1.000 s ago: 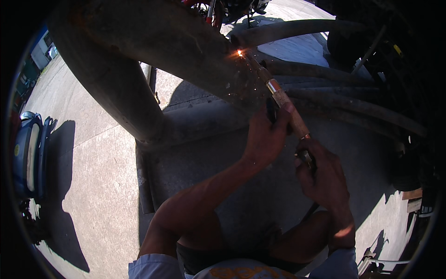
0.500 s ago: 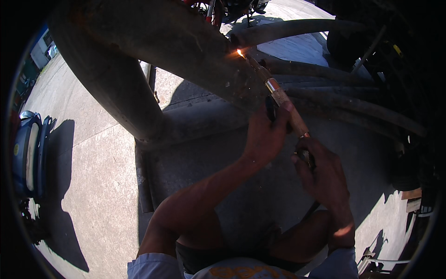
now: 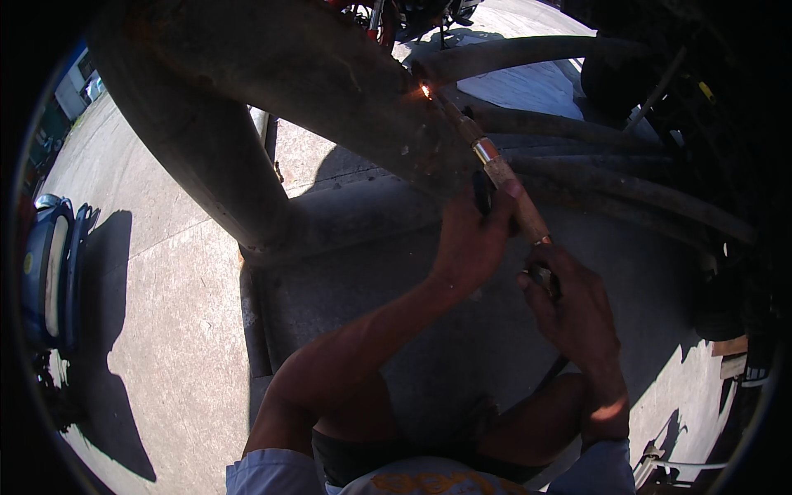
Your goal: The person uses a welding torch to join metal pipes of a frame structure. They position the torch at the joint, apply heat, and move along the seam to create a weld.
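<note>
A gas torch (image 3: 513, 196) with a pale handle and a bright metal collar slants up and to the left, away from me. Its glowing tip touches or nearly touches a thick dark metal pipe (image 3: 330, 107), where a small orange-white glow (image 3: 426, 91) burns. My left hand (image 3: 474, 239) is closed around the handle, thumb along its top; a dark piece shows beside its fingers. My right hand (image 3: 573, 309) grips the torch's rear end, its fingers at a brassy fitting (image 3: 543, 279). Behind that hand, a dark hose (image 3: 553, 371) runs down toward my legs.
Another thick pipe (image 3: 190, 157) slopes down at the left and meets a lower horizontal pipe (image 3: 363, 216). Several curved pipes (image 3: 635, 186) stretch out to the right. A blue vehicle part (image 3: 51, 272) stands at the far left; part of a motorcycle (image 3: 404, 18) shows at the top.
The flame at the torch tip looks smaller and less spread out than before. Both hands keep the same hold, almost without moving.
</note>
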### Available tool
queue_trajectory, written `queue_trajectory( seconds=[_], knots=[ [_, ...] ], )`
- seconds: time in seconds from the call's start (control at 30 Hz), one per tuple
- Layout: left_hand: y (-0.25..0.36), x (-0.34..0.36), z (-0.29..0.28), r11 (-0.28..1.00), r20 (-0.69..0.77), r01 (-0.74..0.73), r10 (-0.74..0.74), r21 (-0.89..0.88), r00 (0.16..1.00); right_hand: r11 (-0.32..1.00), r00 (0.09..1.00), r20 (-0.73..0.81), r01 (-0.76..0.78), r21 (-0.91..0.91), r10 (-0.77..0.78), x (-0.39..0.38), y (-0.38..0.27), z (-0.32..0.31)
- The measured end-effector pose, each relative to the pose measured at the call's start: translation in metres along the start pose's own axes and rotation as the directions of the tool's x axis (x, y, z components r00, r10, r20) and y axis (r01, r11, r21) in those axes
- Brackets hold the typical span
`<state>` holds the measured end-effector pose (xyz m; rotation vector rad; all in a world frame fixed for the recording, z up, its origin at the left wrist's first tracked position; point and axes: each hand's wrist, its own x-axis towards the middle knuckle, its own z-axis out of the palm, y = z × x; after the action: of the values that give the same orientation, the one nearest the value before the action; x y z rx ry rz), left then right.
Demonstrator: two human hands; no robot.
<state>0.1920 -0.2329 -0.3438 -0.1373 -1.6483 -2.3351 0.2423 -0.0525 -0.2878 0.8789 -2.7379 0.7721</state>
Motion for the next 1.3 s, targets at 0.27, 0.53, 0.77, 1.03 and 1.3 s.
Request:
queue_trajectory(
  seconds=[0.27, 0.53, 0.77, 1.03, 1.3],
  knots=[
    [-0.0013, 0.0020, -0.0016, 1.000, 0.007, 0.014, -0.014, -0.003, 1.000, 1.000, 1.000, -0.005, 0.002, -0.001, -0.002, 0.0008, 0.0001, 0.0003],
    [-0.0024, 0.0026, -0.0025, 1.000, 0.000, 0.022, -0.022, -0.003, 1.000, 1.000, 1.000, -0.002, 0.006, -0.001, -0.006, 0.0016, -0.0001, 0.0017],
    [-0.0008, 0.0030, -0.0032, 0.999, 0.017, 0.054, -0.054, -0.006, 0.998, 1.000, 1.000, -0.014, -0.019, 0.017, 0.019, 0.0013, -0.0042, 0.0020],
    [0.0009, 0.0025, -0.0018, 0.999, 0.000, 0.042, -0.042, -0.006, 0.999, 1.000, 1.000, -0.023, -0.014, 0.023, 0.015, 0.0011, -0.0047, 0.0015],
    [0.0025, 0.0011, -0.0029, 0.998, 0.006, 0.054, -0.054, 0.017, 0.999, 0.999, 0.999, -0.031, -0.014, 0.034, 0.015, 0.0008, -0.0055, 0.0018]
  ],
)
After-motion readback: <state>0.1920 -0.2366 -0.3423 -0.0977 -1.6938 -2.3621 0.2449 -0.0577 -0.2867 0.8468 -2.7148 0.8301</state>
